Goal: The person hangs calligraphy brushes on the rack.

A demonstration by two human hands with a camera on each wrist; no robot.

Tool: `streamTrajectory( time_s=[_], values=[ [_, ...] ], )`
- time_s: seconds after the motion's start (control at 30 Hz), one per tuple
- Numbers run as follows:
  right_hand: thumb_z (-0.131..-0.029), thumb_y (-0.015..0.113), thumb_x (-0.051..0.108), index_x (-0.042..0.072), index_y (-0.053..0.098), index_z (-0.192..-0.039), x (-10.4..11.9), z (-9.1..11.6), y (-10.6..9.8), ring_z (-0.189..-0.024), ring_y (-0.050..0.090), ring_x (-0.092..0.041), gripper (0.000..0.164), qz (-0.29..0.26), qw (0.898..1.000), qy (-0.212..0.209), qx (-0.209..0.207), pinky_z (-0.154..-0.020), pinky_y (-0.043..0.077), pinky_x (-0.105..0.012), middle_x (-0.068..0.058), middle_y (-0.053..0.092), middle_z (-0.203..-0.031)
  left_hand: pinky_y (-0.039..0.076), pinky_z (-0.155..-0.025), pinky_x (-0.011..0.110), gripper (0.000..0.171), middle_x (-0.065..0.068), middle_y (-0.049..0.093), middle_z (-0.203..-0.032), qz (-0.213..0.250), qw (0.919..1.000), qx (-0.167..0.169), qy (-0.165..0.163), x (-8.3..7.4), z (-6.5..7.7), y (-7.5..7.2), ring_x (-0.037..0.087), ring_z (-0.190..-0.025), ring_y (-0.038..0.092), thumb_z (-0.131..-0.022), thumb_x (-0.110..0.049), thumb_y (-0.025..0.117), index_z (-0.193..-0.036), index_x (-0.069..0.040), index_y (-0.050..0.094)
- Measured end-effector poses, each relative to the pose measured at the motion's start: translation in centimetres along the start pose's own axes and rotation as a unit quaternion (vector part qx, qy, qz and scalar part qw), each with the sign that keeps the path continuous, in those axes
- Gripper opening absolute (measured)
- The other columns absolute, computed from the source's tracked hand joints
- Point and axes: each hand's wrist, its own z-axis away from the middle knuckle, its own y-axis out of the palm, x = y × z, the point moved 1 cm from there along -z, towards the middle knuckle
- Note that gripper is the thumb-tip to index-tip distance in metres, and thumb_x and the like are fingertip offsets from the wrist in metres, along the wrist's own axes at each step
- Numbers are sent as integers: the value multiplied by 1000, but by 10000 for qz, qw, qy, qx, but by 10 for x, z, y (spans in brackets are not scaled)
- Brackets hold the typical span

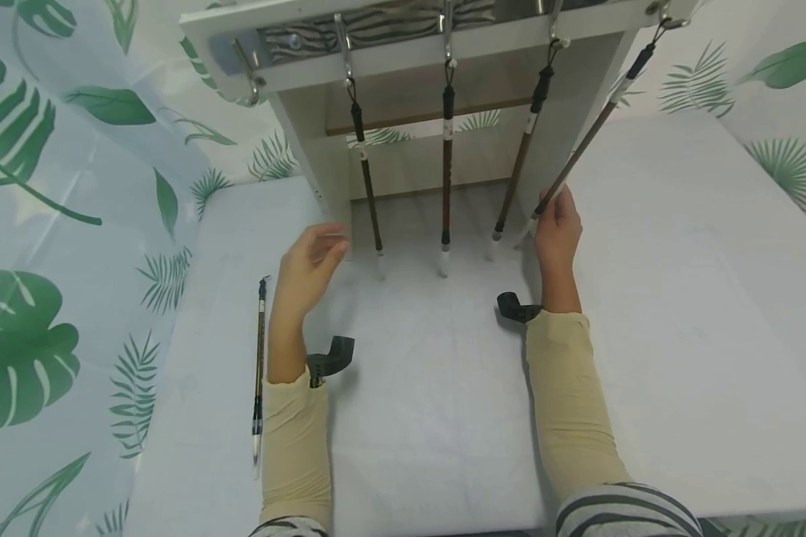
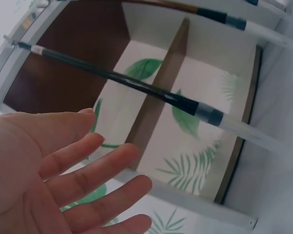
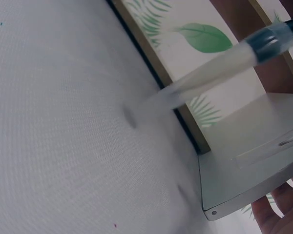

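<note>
Several calligraphy brushes hang by loops from hooks on a white rack [image 1: 376,56], with clear caps over their tips. My left hand [image 1: 309,268] is beside the leftmost hanging brush [image 1: 369,186], apart from it. In the left wrist view its fingers are spread and relaxed below the brush [image 2: 136,83]. My right hand [image 1: 559,231] is raised at the lower end of the rightmost brush [image 1: 584,142]; whether it touches the brush is unclear. In the right wrist view, that hand's loosely bent fingers [image 3: 278,204] show near a clear cap [image 3: 268,148].
Left of my left arm, another calligraphy brush [image 1: 260,350] lies on the white-covered table [image 1: 436,418]. A metal hook [image 1: 247,71] is at the rack's left end. Black mounts [image 1: 332,356] stick out from both wrists. Leaf-patterned cloth [image 1: 27,321] hangs behind.
</note>
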Motion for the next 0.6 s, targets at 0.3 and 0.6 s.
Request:
streamTrajectory(
  time_s=[0.3,0.6],
  values=[
    [-102,36,36,29,45,-140,0,0,-2,-131,44,-7,40,-11,9999,100,73,-108,40,-32,2,49,-144,47,-101,45,40,17,62,-124,-323,9989,-198,-288,10,3,-14,31,-119,57,-96,-27,55,-129,-5,52],
    [-102,36,36,30,47,-138,0,0,-1,-129,44,-5,38,6,9999,117,31,-108,41,-32,5,49,-143,44,-104,49,44,17,57,-132,-710,9893,-488,-1178,29,12,-42,34,-125,52,-98,-32,50,-135,-9,48]
  ],
)
